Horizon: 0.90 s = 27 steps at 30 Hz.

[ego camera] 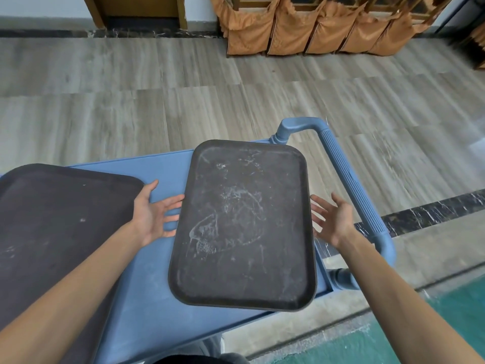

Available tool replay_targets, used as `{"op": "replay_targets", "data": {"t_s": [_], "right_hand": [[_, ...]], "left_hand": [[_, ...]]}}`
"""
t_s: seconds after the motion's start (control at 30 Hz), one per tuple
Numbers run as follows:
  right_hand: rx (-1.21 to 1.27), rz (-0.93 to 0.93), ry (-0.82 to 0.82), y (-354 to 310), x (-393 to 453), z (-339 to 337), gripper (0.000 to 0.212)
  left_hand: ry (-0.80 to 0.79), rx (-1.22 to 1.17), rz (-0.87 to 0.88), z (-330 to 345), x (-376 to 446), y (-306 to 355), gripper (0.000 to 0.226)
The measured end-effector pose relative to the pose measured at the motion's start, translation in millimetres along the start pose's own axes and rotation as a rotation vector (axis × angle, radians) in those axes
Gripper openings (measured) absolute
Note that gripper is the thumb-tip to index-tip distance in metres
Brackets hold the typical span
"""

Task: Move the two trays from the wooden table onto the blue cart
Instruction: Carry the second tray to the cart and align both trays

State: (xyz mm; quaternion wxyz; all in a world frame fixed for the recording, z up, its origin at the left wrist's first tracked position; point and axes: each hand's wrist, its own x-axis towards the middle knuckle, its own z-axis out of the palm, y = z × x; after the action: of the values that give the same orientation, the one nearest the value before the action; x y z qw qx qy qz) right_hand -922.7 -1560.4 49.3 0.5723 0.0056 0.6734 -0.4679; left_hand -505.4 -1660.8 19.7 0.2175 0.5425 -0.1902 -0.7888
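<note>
Trays (242, 224) (52, 227) both on blue cart (147, 285); hands (157, 211) (333, 219) spread, apparently clear

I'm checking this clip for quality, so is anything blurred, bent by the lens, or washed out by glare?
Head view: the middle is sharp, with white scuffs readable on the right tray; the floor smears at the right edge; wide-angle bending curves the blue cart handle and wall line; lighting is soft and even, with no glare; both hands are crisp.

The blue cart (147, 258) carries 2 dark trays (244, 227) (52, 232), apart.
</note>
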Motion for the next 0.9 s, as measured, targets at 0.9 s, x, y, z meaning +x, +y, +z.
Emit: {"op": "replay_targets", "data": {"t_s": [0.9], "right_hand": [[-0.098,-0.062,-0.486,132,-110,118,0.054]], "left_hand": [[0.053,-0.149,0.311,-147,-202,-93,0.088]]}}
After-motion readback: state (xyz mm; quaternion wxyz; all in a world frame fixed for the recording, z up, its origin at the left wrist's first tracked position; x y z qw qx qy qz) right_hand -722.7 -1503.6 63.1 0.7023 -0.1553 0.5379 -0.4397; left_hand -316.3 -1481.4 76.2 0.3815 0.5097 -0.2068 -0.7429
